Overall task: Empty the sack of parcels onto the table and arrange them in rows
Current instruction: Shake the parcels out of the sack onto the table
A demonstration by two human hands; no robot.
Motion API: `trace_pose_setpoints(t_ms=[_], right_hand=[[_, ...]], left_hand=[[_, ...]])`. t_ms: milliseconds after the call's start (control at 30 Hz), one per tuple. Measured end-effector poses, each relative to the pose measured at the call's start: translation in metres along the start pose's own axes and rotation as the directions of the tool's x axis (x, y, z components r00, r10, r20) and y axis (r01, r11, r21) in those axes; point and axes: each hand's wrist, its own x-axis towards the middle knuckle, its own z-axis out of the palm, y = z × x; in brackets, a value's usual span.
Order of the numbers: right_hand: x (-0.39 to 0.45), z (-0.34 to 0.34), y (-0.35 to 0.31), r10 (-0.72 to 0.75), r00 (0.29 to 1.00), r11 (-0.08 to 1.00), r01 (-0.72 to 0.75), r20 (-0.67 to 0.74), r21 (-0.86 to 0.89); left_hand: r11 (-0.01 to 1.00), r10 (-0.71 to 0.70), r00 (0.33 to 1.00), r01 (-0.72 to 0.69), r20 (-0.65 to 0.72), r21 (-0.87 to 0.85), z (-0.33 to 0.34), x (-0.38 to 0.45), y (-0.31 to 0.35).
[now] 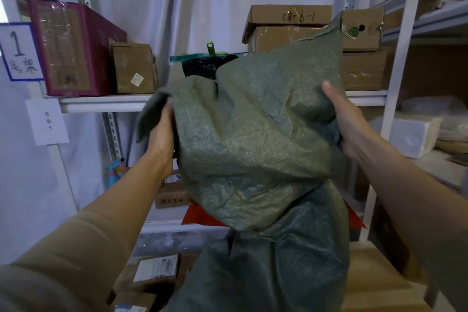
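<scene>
Filling the middle of the view, a green woven sack (253,147) is held up in front of white shelving by two bare hands. Its upper end is gripped by the left hand (162,134), whose fingers are hidden inside a fold of the cloth, and by the right hand (344,121), whose thumb is laid over the fabric while its other fingers are concealed behind it. The lower part of the sack hangs down and is cut off by the bottom edge, so its mouth cannot be seen, nor can anything still inside it be made out. Below, on the left, a few parcels (155,271) are seen lying flat, one with a white label, partly covered by the sack and the left sleeve. A strip of pale wooden table (374,278) is visible at lower right. Behind the sack, the upper shelf (106,102) is loaded with cardboard boxes: a maroon box (73,48) and a small brown box (134,68) on the left, and a stack of brown cartons (291,25) on the right, the top one marked by hand. A dark item with a green handle is largely blocked by the sack. A handwritten sign (20,50) bearing the number 1 is fixed to the left upright.
</scene>
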Motion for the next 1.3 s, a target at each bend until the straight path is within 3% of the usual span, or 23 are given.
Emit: trace_pose_setpoints(t_ms=[167,300,467,567,667,800,900,1033,1133,1200,1233,1300], right_hand=[[0.001,0.005,0.005,-0.021,0.992,0.999,0.016,-0.123,-0.041],[0.008,0.006,0.001,-0.155,0.965,0.979,0.122,-0.211,-0.163],[0.018,0.001,-0.007,-0.4,0.827,0.909,0.305,-0.395,-0.282],[0.025,0.001,0.0,-0.386,0.848,0.909,0.281,-0.363,-0.308],[0.024,-0.001,-0.002,-0.436,0.807,0.89,0.321,-0.398,-0.324],[0.028,-0.006,-0.003,-0.481,0.817,0.847,0.34,-0.318,-0.408],[0.029,-0.006,-0.007,-0.525,0.763,0.833,0.371,-0.376,-0.41],[0.03,0.004,0.0,-0.449,0.86,0.807,0.273,-0.242,-0.524],[0.032,0.002,-0.015,-0.501,0.799,0.82,0.316,-0.332,-0.477],[0.032,-0.001,-0.024,-0.557,0.751,0.805,0.382,-0.355,-0.454],[0.033,-0.001,-0.024,-0.568,0.755,0.786,0.38,-0.327,-0.488],[0.038,0.0,-0.023,-0.5,0.828,0.785,0.311,-0.253,-0.535]], left_hand=[[0.984,0.074,0.987,-0.05,-0.139,0.171,-0.009,0.01,-0.007],[0.987,0.081,0.98,-0.054,-0.181,0.151,-0.009,0.012,-0.005],[0.971,0.236,0.913,-0.21,-0.332,0.113,-0.006,0.023,0.027],[0.973,0.211,0.93,-0.172,-0.302,0.151,-0.004,0.024,0.027],[0.967,0.248,0.891,-0.206,-0.381,0.148,-0.007,0.023,0.024],[0.961,0.224,0.933,-0.164,-0.28,0.221,-0.011,0.026,0.03],[0.954,0.292,0.867,-0.237,-0.404,0.181,-0.013,0.032,0.034],[0.951,0.238,0.944,-0.18,-0.227,0.25,0.002,0.028,0.031],[0.943,0.326,0.875,-0.273,-0.359,0.192,0.004,0.032,0.047],[0.922,0.379,0.834,-0.303,-0.402,0.242,0.002,0.036,0.058],[0.911,0.379,0.848,-0.273,-0.37,0.309,0.001,0.037,0.06],[0.911,0.265,0.929,-0.153,-0.258,0.384,-0.004,0.041,0.057]])
